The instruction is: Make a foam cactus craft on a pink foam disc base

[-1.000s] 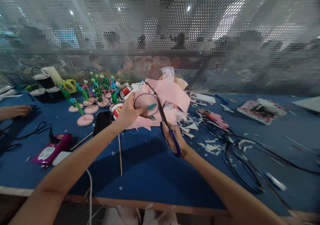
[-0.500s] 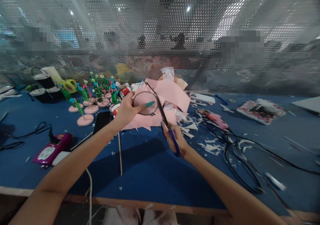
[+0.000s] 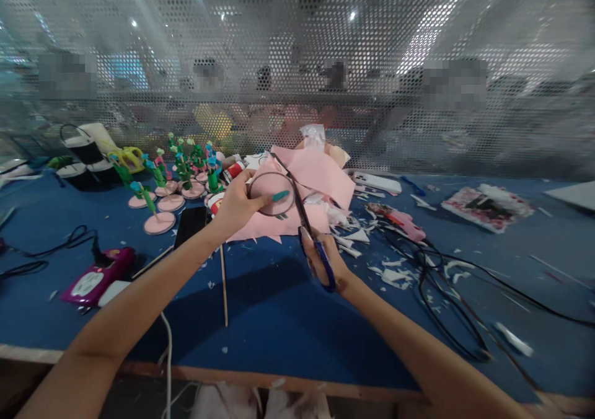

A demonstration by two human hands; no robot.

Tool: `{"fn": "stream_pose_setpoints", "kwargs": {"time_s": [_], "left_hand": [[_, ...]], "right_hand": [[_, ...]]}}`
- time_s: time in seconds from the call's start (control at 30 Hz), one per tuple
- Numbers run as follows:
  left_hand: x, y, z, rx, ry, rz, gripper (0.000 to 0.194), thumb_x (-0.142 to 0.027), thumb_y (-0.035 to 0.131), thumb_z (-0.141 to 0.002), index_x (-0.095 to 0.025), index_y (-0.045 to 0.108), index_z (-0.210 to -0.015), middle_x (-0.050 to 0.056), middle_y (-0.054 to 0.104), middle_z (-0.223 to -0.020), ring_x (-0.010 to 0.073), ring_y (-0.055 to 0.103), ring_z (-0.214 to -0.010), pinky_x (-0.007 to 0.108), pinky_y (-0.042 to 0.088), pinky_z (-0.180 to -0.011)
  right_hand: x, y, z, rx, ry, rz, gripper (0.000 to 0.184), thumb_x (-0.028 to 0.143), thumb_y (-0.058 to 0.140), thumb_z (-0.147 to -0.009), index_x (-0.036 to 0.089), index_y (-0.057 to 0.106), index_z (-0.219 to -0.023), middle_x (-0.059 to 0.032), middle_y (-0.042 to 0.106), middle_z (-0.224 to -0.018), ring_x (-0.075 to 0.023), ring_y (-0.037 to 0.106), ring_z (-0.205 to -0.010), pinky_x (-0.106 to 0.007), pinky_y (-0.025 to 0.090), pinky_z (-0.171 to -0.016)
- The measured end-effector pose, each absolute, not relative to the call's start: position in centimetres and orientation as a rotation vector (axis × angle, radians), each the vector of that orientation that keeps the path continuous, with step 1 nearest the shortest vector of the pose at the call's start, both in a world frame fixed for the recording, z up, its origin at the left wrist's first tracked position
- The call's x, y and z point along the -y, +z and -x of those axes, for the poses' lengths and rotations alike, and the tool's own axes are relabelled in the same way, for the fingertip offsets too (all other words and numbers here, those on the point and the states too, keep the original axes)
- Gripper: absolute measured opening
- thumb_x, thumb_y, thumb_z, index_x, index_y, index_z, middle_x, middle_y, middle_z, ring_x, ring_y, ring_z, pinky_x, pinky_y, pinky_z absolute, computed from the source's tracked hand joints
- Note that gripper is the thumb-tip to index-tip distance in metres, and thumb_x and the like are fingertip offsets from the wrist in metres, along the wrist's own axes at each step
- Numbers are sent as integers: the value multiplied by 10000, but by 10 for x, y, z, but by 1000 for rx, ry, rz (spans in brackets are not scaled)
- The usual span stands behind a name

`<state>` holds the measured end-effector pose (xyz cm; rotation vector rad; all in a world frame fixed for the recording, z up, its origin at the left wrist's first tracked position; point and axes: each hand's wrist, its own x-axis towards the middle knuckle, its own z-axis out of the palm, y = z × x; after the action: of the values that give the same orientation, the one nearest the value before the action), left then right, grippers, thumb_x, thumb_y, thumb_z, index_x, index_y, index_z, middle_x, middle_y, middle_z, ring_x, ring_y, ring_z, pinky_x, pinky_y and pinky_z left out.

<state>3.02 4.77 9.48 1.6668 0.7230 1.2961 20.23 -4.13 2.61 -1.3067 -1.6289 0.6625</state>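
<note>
Pinched in my left hand (image 3: 238, 207) is a round pink disc (image 3: 267, 188) with a dark rim, held by its left side with the thumb lying across it. My right hand (image 3: 328, 261) grips the blue handles of a pair of scissors (image 3: 302, 207). The blades point up and away, along the disc's right edge, and look nearly closed. Whether they touch the rim I cannot tell. Pink sheets (image 3: 311, 174) lie on the table behind and below the disc. A thin wooden stick (image 3: 224, 289) rests in front of my left hand.
Several small green plant figures on pink round bases (image 3: 159, 222) stand at the left. A purple power adapter (image 3: 100, 276) with cables sits at front left. White scraps (image 3: 395, 276), a pink glue gun (image 3: 406, 225) and its black cable lie right. A perforated metal screen (image 3: 297, 53) rises behind.
The disc sits very slightly farther right, close against the blades. Both hands keep their grips and are otherwise almost unmoved.
</note>
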Motion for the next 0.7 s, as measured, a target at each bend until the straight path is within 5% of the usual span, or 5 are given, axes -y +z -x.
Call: {"fn": "stream_pose_setpoints", "kwargs": {"time_s": [0.7], "left_hand": [[-52,92,-30,-717,1418,-1623,509,-403,820,-537,-165,527,-879,40,648,-883,190,643,-863,249,544,-645]], "right_hand": [[39,29,-206,1693,581,1239,425,548,455,-854,198,377,-625,48,324,-515,-72,293,-465,-226,276,-463]]}}
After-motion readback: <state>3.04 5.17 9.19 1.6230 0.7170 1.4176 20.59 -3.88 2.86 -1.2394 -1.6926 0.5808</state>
